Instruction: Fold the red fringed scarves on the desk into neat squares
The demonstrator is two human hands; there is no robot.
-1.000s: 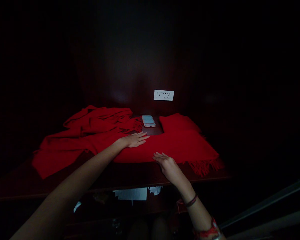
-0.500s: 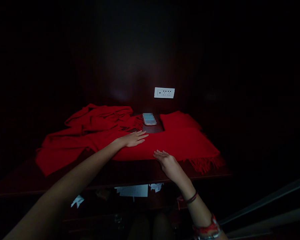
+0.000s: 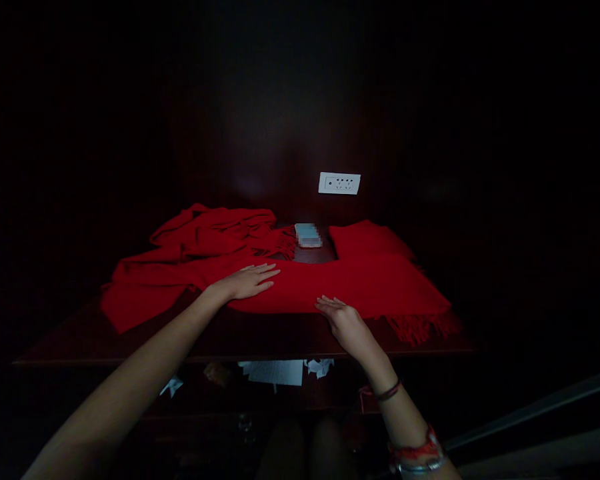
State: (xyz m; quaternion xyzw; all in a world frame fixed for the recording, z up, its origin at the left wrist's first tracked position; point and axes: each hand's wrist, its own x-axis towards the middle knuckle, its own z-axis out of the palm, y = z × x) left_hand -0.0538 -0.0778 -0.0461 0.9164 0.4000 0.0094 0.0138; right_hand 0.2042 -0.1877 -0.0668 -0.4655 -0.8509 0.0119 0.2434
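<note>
A red fringed scarf [image 3: 300, 287] lies across the dark wooden surface, its left part bunched in loose folds and its right part flat, with fringe hanging at the right end. My left hand [image 3: 250, 281] rests palm down on the scarf's middle, fingers stretched out. Along the near edge of the flat part, my right hand [image 3: 344, 321] touches the scarf with its fingers extended and nothing held in them. A folded red layer [image 3: 367, 239] sits behind the flat strip on the right.
A phone-like object [image 3: 308, 235], partly pixelated, lies behind the scarf. A white socket plate [image 3: 339, 183] is on the dark back wall. Below the table's front edge [image 3: 205, 359] are white paper [image 3: 280, 372] and crumpled scraps [image 3: 320, 367].
My left hand has slid a little to the left over the scarf. My right hand stays at the near edge. The whole view has shifted slightly.
</note>
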